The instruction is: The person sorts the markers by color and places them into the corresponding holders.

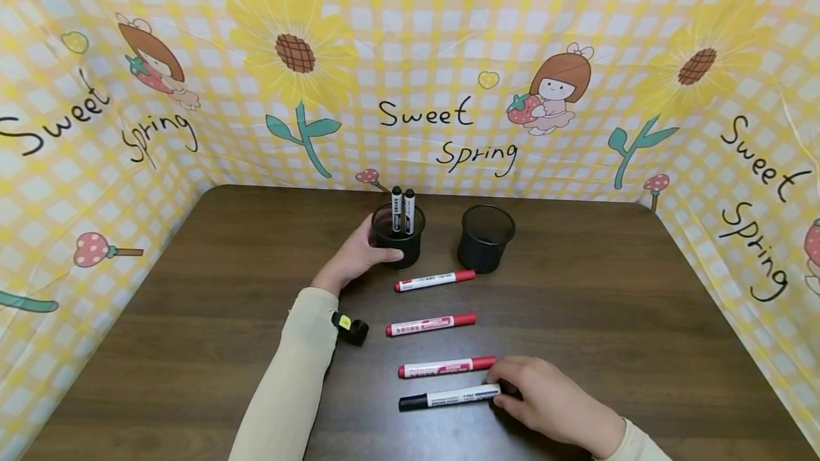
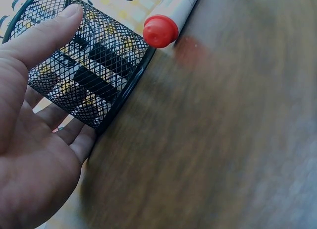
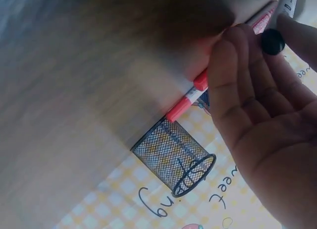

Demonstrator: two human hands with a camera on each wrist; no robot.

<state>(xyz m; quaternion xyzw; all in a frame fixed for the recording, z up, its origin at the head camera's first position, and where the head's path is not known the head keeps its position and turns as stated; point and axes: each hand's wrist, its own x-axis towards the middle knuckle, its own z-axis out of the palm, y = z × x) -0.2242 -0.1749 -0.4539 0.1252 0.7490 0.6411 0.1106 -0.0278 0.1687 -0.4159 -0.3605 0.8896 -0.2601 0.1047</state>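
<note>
My left hand (image 1: pixel 359 251) grips the left black mesh pen cup (image 1: pixel 410 251), thumb across the near side and fingers behind it. Two black-capped markers (image 1: pixel 396 212) stand upright in this cup; their dark ends show through the mesh in the left wrist view. At the front, my right hand (image 1: pixel 551 397) pinches the right end of a black marker (image 1: pixel 448 397) lying level with its black cap to the left. Thumb and fingers meet around that marker's black end (image 3: pixel 273 42) in the right wrist view. Just behind it lies a red marker (image 1: pixel 442 368), close to the fingertips.
A second black mesh cup (image 1: pixel 485 240) stands to the right of the gripped one, with no marker visible in it. Two more red markers (image 1: pixel 430 324) lie across the brown table (image 1: pixel 596 290) in front of the cups. A patterned cloth (image 1: pixel 423 55) encloses the table's back and sides.
</note>
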